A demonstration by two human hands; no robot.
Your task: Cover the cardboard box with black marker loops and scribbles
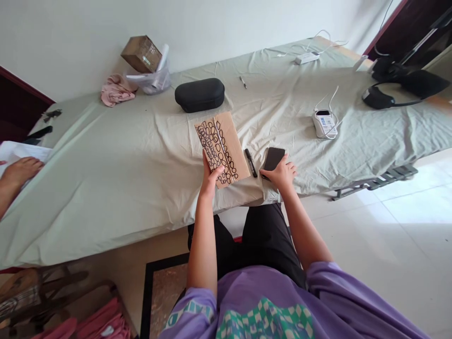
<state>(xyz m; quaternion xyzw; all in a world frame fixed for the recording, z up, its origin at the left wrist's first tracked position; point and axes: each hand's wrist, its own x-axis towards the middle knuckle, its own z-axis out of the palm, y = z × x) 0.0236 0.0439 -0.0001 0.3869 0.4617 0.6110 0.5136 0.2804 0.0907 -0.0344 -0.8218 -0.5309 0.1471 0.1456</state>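
Note:
My left hand (211, 177) grips the near left edge of a flat piece of brown cardboard (237, 146), thumb on top and fingers around the side. Rows of black hand-drawn loops cover much of the cardboard, and a thin line or seam runs along it. My right hand (281, 173) is around the near end of a dark smartphone (274, 158) lying on the cloth, thumb at its left edge and fingers at its right. Between the two lies a capped black marker (250, 163), touched by neither hand.
Behind the cardboard sits a black zip case (199, 94), with a pen (243, 82) to its right. A white device with cables (325, 124), a power strip (307, 58) and headphones (391, 96) lie rightward. Another person's hand (23, 170) rests on papers at far left.

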